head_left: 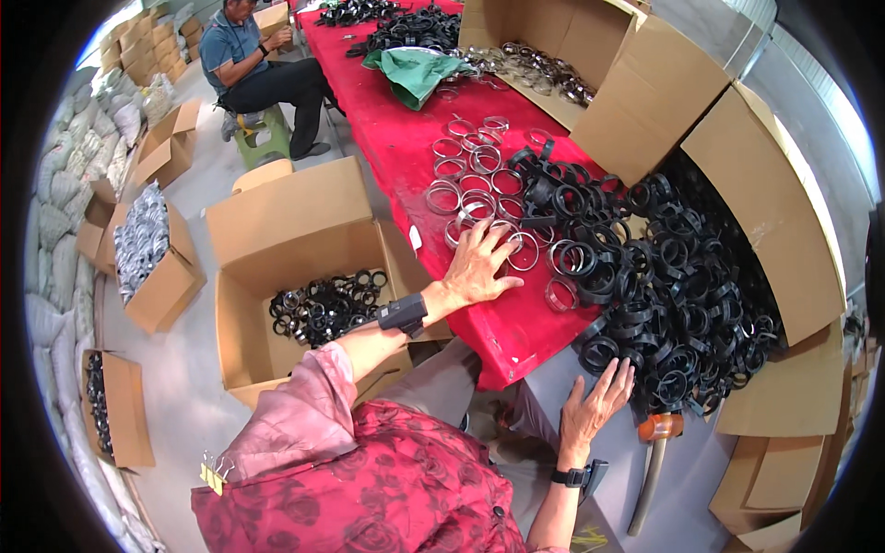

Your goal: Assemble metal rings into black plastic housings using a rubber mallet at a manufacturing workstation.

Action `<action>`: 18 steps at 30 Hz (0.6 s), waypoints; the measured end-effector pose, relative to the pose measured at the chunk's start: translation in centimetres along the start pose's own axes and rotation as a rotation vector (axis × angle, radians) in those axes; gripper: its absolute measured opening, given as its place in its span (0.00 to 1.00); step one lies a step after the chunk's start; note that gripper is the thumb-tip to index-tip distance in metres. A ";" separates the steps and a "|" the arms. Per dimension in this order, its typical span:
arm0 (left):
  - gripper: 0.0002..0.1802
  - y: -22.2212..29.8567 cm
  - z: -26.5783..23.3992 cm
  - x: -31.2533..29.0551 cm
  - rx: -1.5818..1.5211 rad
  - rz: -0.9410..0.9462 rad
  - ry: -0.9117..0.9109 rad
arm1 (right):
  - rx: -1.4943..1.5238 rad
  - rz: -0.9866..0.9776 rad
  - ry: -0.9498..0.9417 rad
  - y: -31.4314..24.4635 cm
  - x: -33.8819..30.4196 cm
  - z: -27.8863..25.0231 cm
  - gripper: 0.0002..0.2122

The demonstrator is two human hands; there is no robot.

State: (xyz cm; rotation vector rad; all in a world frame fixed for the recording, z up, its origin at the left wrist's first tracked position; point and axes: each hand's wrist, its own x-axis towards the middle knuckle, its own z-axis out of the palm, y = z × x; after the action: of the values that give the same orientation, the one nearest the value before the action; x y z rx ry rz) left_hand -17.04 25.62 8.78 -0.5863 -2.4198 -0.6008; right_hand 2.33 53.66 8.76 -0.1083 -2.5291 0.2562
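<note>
A long table (406, 147) under a red cover runs away from the person, with open cardboard boxes (645, 83) tipped along its right side. A big heap of black rings (682, 276) spills from those boxes across the near right end of the table. Left of the table, on the floor, stands an open box (277, 230) with more black rings (327, 304) in its bottom. Metal rings (475, 170) lie loose on the red cover, just left of the black heap. A green cloth (415, 72) lies farther up the table. Another person (253, 69) sits at the far left side.

The left hand (479, 267) lies flat on the cover, fingers spread, its fingertips touching the nearest metal rings; its grip is apart and clamps nothing. The right hand (599, 405) reaches up to the low edge of the black heap, fingers spread and touching the rings, grip likewise apart. An orange-headed mallet (656, 433) hangs just right of it.
</note>
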 end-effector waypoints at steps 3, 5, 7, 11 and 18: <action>0.33 -2.8 0.0 2.5 -0.356 0.263 -0.010 | -0.028 -0.003 -0.011 -0.3 0.3 -0.2 0.37; 0.32 -4.1 0.2 3.2 -0.578 0.194 -0.087 | -0.039 -0.004 -0.023 -0.6 0.3 -0.2 0.37; 0.27 -4.9 0.1 3.2 -0.612 0.156 -0.058 | -0.057 -0.005 -0.022 -0.6 0.3 -0.1 0.36; 0.15 -4.5 -1.6 3.1 -0.586 0.133 0.196 | -0.078 0.008 -0.010 -0.7 0.3 -0.3 0.35; 0.19 -6.0 -2.5 -0.7 -0.211 -0.161 0.144 | -0.072 -0.001 -0.003 -0.7 0.5 0.2 0.32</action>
State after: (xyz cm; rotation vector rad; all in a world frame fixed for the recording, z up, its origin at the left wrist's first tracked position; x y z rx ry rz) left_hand -18.68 19.25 8.52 -0.4191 -2.2977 -0.9413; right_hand 1.82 53.03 9.03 -0.1345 -2.5418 0.1646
